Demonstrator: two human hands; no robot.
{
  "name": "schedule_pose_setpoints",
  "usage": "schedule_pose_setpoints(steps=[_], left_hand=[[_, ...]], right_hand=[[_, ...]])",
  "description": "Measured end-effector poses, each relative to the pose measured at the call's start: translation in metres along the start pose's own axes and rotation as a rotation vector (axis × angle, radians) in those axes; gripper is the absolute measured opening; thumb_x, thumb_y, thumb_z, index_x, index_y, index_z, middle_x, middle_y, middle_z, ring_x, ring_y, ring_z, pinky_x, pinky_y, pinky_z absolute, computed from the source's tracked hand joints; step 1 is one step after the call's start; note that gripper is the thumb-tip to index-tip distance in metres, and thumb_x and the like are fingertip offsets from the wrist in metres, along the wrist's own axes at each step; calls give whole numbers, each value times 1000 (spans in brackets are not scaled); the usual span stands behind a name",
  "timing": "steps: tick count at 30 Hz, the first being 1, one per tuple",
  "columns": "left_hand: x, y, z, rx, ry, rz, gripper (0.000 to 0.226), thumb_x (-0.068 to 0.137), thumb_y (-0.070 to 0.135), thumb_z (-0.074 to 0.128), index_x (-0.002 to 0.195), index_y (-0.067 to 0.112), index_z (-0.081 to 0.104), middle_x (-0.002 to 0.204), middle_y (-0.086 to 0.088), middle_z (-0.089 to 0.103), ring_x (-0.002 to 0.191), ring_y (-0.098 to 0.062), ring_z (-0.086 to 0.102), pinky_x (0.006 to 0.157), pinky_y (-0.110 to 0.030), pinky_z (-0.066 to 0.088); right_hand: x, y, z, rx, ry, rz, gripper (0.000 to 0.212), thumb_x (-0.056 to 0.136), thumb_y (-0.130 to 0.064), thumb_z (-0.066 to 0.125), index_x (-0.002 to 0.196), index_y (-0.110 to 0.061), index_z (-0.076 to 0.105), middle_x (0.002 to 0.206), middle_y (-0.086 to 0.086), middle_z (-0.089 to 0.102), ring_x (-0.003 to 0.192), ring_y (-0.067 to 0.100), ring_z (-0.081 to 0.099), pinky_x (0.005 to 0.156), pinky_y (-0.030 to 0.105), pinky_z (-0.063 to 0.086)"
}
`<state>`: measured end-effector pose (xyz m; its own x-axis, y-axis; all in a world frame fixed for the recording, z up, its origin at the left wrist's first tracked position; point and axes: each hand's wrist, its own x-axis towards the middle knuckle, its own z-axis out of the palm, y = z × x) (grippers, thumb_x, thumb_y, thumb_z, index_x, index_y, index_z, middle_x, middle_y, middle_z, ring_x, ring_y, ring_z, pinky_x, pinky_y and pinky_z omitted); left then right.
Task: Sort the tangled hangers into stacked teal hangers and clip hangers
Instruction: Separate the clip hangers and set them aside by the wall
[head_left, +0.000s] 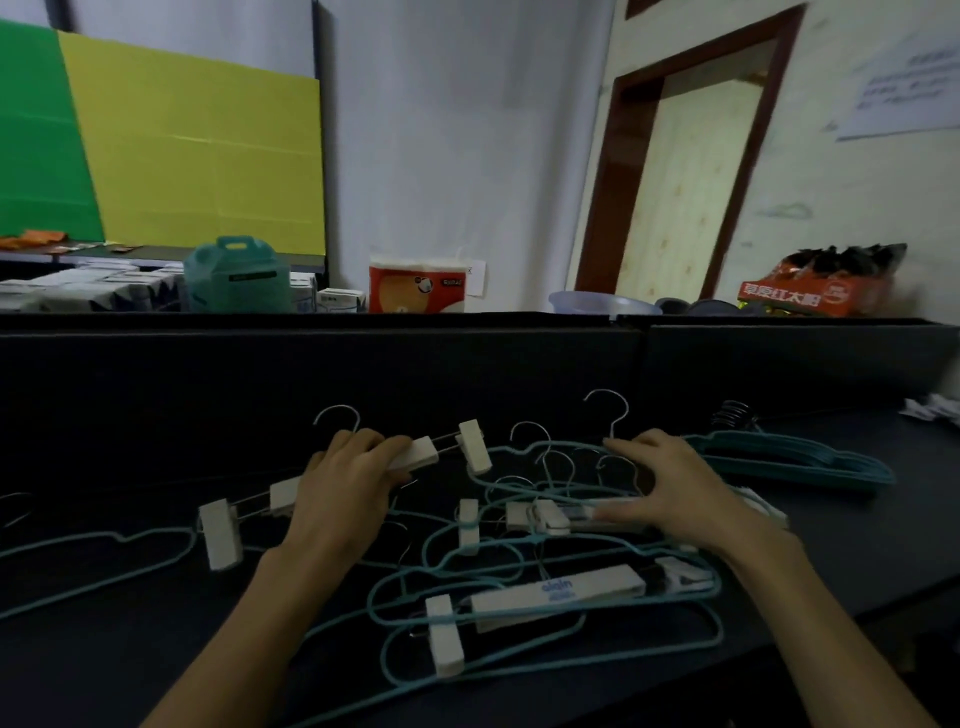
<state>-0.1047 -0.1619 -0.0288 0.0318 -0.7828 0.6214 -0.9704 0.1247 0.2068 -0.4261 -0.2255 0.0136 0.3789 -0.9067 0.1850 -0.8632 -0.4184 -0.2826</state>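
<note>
Head view. Dark table (156, 649), one tangle of hangers spread across its centre.

Item: clip hanger (343, 488), white clips on a metal bar, long axis running from 8 o'clock to 2 o'clock, hook at 12 o'clock. The left hand (345, 491) lies over its middle, fingers curled round the bar.

Item: second clip hanger (550, 517), long axis roughly 9 to 3 o'clock, in the tangle's centre. The right hand (675, 488) rests on its right part, fingers spread and nearly straight, pressing down.

Item: third clip hanger (556, 597), white bar with blue lettering, lying at 6 o'clock of the tangle, axis 8 to 2 o'clock, threaded by loose teal hangers (405, 577).

Item: stacked teal hangers (795, 460), at 3 o'clock, beyond the right hand, long axis 10 to 4 o'clock, dark hooks at their upper left.

Item: single teal hanger (93, 551) at 9 o'clock, apart from the tangle's core.
</note>
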Motion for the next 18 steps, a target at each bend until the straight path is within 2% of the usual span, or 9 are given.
schedule_pose_setpoints(steps=[4, 8, 10, 15, 18], left_hand=[[5, 17, -6, -31, -7, 108, 35, 77, 15, 75, 111, 15, 67, 95, -5, 65, 86, -31, 57, 63, -42, 47], [2, 45, -5, -67, -3, 241, 36, 75, 14, 76, 110, 15, 67, 93, -5, 64, 83, -31, 57, 62, -42, 46], [-2, 62, 0, -103, -7, 299, 37, 74, 12, 77, 110, 15, 67, 92, -5, 64, 81, -32, 56, 61, -42, 45], [-12, 122, 10, -218, -12, 418, 36, 75, 12, 77, 109, 15, 68, 93, -4, 64, 82, -32, 57, 60, -41, 44], [-18, 162, 16, -255, -16, 489, 38, 73, 12, 78, 109, 15, 68, 93, -5, 64, 82, -32, 57, 61, -40, 43]], right_hand=[[-44, -4, -5, -10, 73, 110, 88, 71, -63, 66, 145, -30, 32, 129, -5, 36, 119, 16, 33, 97, 31, 36], [-96, -8, -2, -35, 175, 186, 85, 71, -65, 64, 144, -32, 33, 131, -5, 38, 124, 16, 30, 99, 31, 34], [-124, -6, 0, -52, 195, 236, 86, 71, -68, 61, 143, -32, 33, 129, -6, 38, 122, 16, 31, 100, 34, 36], [-193, 12, -5, -105, 258, 373, 88, 70, -72, 60, 144, -31, 33, 119, -11, 36, 112, 11, 33, 93, 27, 35], [-222, 28, -10, -131, 276, 426, 98, 60, -82, 45, 143, -31, 35, 117, -11, 37, 112, 12, 34, 93, 29, 35]])
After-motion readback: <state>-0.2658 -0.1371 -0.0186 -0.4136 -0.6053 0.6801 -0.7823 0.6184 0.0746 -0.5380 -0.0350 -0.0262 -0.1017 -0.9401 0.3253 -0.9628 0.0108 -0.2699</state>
